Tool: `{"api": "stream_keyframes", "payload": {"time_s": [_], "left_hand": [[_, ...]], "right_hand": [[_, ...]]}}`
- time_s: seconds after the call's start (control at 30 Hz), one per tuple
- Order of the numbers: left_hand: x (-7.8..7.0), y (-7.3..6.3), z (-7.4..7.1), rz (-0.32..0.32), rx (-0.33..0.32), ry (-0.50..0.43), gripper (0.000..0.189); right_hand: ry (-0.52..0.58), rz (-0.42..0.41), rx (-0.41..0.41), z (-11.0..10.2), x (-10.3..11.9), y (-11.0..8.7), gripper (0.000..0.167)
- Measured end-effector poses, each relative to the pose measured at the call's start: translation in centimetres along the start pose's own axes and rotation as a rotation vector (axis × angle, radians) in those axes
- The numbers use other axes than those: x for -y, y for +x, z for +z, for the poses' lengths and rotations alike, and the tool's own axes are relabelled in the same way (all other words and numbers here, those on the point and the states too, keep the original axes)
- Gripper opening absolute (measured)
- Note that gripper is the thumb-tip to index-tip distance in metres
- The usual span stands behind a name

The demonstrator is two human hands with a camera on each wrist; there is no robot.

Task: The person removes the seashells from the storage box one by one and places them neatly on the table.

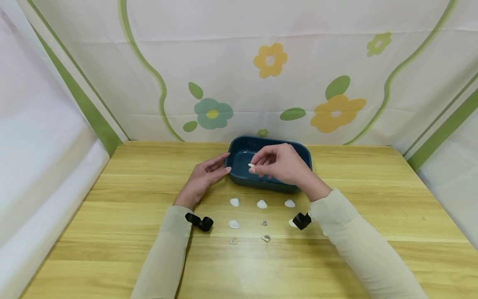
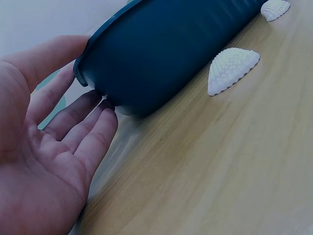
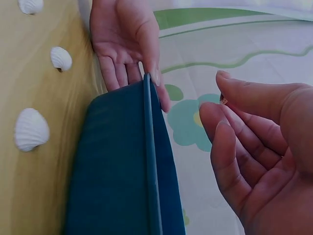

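Note:
My right hand [image 1: 285, 164] pinches a small whitish shell [image 1: 252, 165] between thumb and fingertips, above the inside of a dark blue plastic box [image 1: 257, 182]. Only a tiny brownish edge of that shell [image 3: 223, 100] shows in the right wrist view. At the box's left end, my left hand [image 1: 203, 178] touches the rim and outer wall with extended fingers; its palm [image 2: 44, 176] faces the box in the left wrist view. White ribbed seashells [image 1: 262, 204] lie in a row just before the box. Behind them are another white shell [image 1: 234, 224] and smaller greyish shells [image 1: 266, 238].
The box stands on a wood-grain table [image 1: 142, 241] against a white curtain [image 1: 239, 83] printed with flowers. More white cloth hangs on both sides. A black wrist mount [image 1: 301, 221] partly covers one white shell [image 1: 292, 223] on the right.

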State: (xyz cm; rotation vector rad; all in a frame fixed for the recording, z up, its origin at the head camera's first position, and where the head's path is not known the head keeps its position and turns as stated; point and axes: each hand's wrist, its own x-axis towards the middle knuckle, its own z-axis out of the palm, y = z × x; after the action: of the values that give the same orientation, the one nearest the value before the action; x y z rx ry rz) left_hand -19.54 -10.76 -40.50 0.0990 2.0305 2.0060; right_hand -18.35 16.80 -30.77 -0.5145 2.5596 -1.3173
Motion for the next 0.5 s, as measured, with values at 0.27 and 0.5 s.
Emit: {"api": "stream_keyframes", "payload": {"time_s": [0.27, 0.5], "left_hand": [[0.0, -0.3, 0.0, 0.006, 0.02, -0.009, 0.055], [0.1, -0.2, -0.1, 0.019, 0.03, -0.012, 0.055]], "right_hand": [[0.016, -0.015, -0.003, -0.1, -1.3, -3.3, 0.013], [-0.023, -0.016, -0.027, 1.1, -3.3, -6.7, 0.01]]}}
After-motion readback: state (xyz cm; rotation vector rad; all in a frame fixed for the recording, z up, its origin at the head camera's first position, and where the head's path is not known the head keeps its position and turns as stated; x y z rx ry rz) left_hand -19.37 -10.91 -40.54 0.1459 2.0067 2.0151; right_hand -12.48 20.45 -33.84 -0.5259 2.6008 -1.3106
